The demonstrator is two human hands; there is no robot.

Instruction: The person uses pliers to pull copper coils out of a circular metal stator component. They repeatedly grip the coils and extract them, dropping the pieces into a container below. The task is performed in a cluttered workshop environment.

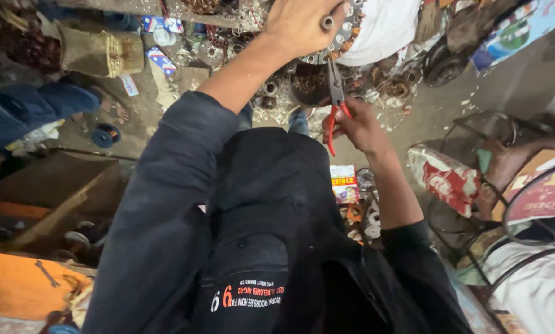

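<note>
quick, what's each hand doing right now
Left hand: closed, gripping a round metal part at the top.
Right hand: closed on red-handled pliers.

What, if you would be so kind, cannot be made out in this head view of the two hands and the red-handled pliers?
- Left hand: its fingers and the round metal part it holds are cut off by the top edge.
- Pliers: the tips are lost against the cluttered parts behind.
- Right hand: its palm is turned away.
- Floor: largely hidden by the dark jacket.

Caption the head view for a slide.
Right hand works red-handled pliers at a round metal part steadied by left hand.
</note>
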